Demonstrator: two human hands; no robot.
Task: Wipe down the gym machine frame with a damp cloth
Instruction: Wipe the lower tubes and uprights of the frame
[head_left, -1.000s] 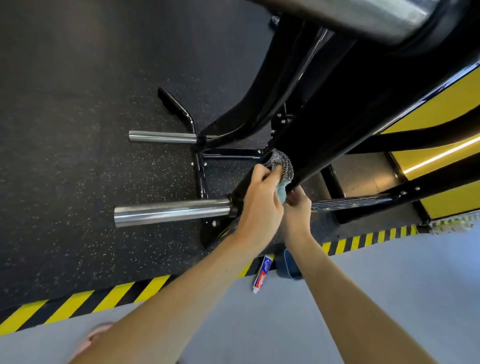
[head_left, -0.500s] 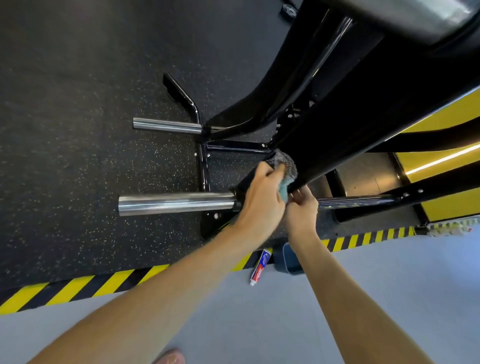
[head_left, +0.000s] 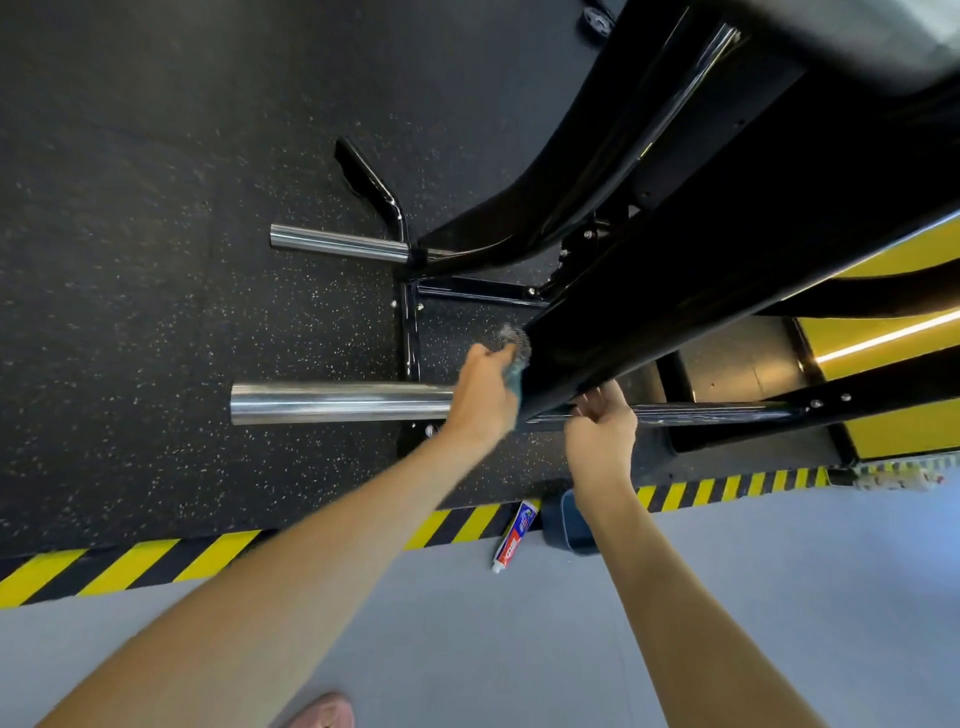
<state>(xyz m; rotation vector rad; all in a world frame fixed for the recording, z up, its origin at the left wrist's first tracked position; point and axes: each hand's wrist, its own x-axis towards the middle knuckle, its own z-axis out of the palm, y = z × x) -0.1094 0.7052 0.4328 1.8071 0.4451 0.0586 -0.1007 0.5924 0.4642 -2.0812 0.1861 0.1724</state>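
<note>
At the middle of the frame the left hand grips the cloth against the black frame beam, the right hand just beside it, fingers curled at the beam's lower edge, grip unclear.

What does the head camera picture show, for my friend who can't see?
A left hand holds a cloth against a black frame, while the right hand grips its lower edge. A tube lies on the floor.
</note>
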